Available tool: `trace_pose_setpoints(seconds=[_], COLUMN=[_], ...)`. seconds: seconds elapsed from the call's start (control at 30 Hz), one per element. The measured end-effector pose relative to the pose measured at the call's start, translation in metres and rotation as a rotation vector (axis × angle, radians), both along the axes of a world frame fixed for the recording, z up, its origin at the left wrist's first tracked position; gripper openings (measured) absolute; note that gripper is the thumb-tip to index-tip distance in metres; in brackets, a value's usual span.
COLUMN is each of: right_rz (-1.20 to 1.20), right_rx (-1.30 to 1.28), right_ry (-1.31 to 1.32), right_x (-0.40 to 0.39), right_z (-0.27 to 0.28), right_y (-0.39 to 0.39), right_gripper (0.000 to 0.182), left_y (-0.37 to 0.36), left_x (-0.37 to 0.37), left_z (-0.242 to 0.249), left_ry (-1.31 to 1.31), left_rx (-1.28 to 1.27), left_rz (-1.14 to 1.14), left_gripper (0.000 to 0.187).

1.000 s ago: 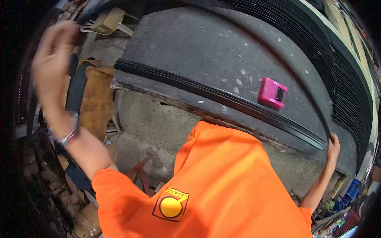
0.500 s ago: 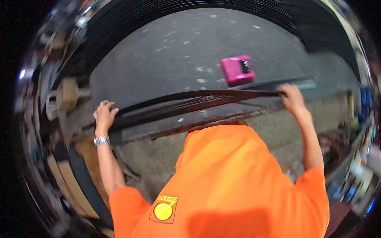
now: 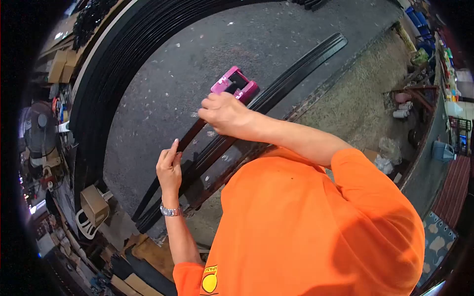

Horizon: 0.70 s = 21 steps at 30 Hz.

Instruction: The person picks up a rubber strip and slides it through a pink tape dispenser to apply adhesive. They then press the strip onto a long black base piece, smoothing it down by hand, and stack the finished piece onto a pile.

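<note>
Dark flat strips (image 3: 296, 66) lie lengthwise along the near edge of the grey work surface. One separate dark strip (image 3: 191, 134) runs between my two hands. My right hand (image 3: 222, 112) has its fingers closed round the upper part of this strip, just in front of a pink object (image 3: 236, 81) with a black middle. Lower down, my left hand (image 3: 169, 165) is at the same strip, its thumb side against it and its index finger pointing up; a metal watch is on that wrist.
Long black strips (image 3: 94, 98) curve along the far left edge of the grey surface (image 3: 163, 79). A cardboard box (image 3: 95, 204) stands at the lower left beside a white chair (image 3: 85, 226). A blue-grey jug (image 3: 443, 151) is at the right.
The view has turned. My right hand has moved left along the strip, much closer to my left hand. The pink object now shows just beyond my right hand.
</note>
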State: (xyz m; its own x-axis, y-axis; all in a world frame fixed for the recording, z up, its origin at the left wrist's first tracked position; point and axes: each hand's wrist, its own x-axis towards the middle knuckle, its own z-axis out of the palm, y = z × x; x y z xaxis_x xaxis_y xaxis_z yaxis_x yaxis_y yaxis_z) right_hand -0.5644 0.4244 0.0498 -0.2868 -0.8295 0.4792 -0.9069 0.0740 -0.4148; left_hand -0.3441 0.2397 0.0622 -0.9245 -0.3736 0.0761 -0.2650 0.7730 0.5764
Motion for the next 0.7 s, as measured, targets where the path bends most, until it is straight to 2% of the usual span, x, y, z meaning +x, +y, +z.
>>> trace_pose_setpoints(seconds=[0.27, 0.37, 0.53, 0.7], right_rz=[0.010, -0.019, -0.071, -0.034], right_rx=[0.093, 0.048, 0.024, 0.056], right_ry=[-0.079, -0.043, -0.039, 0.012], right_x=[-0.015, -0.026, -0.053, -0.038], right_z=[-0.011, -0.016, -0.020, 0.006], right_y=[-0.006, -0.002, 0.020, 0.016], right_gripper=[0.021, 0.023, 0.023, 0.021], left_y=[0.004, 0.011, 0.040, 0.033], left_x=[-0.018, -0.030, -0.066, -0.049], left_z=[-0.003, -0.003, -0.007, 0.007], left_ry=[0.032, -0.034, 0.002, 0.114], left_rx=[-0.118, -0.131, -0.139, -0.205], left_rz=[0.017, 0.052, 0.050, 0.078], left_gripper=[0.047, 0.041, 0.030, 0.024])
